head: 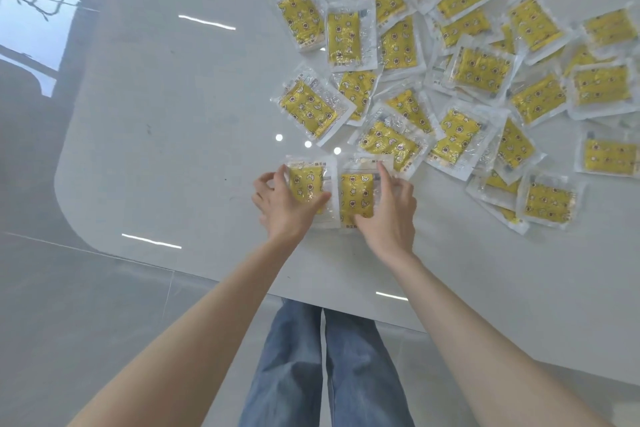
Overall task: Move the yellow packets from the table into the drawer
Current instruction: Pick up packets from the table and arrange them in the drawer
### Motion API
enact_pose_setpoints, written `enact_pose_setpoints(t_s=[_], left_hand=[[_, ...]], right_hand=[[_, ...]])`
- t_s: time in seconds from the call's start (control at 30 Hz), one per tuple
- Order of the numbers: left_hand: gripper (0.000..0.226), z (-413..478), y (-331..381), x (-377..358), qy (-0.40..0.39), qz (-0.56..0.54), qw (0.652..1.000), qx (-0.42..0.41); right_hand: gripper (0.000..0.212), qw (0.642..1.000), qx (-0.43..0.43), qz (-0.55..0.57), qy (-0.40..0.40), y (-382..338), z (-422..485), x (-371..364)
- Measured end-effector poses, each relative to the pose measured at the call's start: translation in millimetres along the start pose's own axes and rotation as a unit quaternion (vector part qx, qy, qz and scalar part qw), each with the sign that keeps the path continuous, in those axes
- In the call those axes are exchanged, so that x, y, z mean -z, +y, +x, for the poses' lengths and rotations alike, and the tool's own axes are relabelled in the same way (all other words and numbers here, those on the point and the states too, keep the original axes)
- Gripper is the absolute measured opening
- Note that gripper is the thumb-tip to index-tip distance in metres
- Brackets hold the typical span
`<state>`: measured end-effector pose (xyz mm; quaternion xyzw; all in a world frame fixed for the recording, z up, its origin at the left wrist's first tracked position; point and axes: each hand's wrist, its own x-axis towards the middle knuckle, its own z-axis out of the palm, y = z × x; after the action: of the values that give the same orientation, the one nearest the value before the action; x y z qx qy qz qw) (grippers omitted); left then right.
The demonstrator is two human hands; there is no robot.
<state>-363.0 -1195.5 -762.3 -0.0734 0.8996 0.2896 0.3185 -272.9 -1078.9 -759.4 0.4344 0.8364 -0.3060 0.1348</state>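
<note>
a white shiny table (166, 121) is seen from above. a big pile of yellow packets (481, 69) is spread over its far right part. each packet is wrapped in clear plastic, and little stars, moons and flowers are printed on the yellow. many are laid partly on top of each other and are turned this way and that.

two more packets are found just in front of the pile, nearer the front edge of the table. they are set side by side, and their clear edges meet. the left packet (306, 184) is gripped by the left hand (282, 210): the thumb is pressed on its yellow front and the fingers are curled round its left edge. the right packet (356, 194) is gripped by the right hand (389, 218): the thumb is laid on the low end of the yellow part and the fingers are curled over the right edge. it cannot be told if these two packets are lifted or lie flat.

three small bright spots (308, 143) are seen on the table just past them. blue jeans (325, 367) and a grey floor (69, 305) are seen below the table edge.
</note>
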Motion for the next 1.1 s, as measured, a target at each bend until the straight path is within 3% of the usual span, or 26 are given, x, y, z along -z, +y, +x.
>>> enact_pose_setpoints(t_s=[0.2, 0.37, 0.47, 0.57, 0.67, 0.77, 0.9, 1.1], left_hand=[[0.082, -1.5, 1.4, -1.6, 0.003, 0.032, 0.999, -0.016], [0.093, 3.9, -0.2, 4.1, -0.011, -0.009, 1.0, 0.007], [0.088, 6.8, -2.0, 4.6, -0.021, -0.03, 0.999, 0.028], [0.084, 9.3, -2.8, 2.3, -0.026, -0.077, 0.995, 0.061], [0.061, 13.2, -4.3, -1.8, -0.05, -0.097, 0.99, 0.087], [0.046, 11.9, -4.4, -3.5, -0.071, -0.086, 0.99, 0.083], [0.031, 5.6, 2.6, 10.9, -0.06, -0.159, 0.983, 0.075], [0.03, -32.7, 29.5, 66.5, -0.102, -0.193, 0.976, 0.004]], right_hand=[[0.103, 0.999, 0.021, -0.029, 0.0, 5.7, 2.9, 1.6], [0.103, 0.994, -0.069, 0.084, 0.003, -0.1, 10.0, 7.9], [0.094, 0.978, -0.12, 0.169, 0.0, -3.7, 17.0, 7.2], [0.069, 0.965, -0.145, 0.219, -0.022, -2.8, 23.5, 4.7], [0.044, 0.961, -0.127, 0.239, -0.052, -1.3, 24.7, 2.5], [0.048, 0.957, -0.12, 0.252, -0.079, 0.5, 23.0, 1.6], [0.034, 0.951, -0.103, 0.279, -0.086, 0.1, 14.1, 14.3], [0.032, 0.947, -0.065, 0.308, -0.058, -11.1, -24.5, 82.7]])
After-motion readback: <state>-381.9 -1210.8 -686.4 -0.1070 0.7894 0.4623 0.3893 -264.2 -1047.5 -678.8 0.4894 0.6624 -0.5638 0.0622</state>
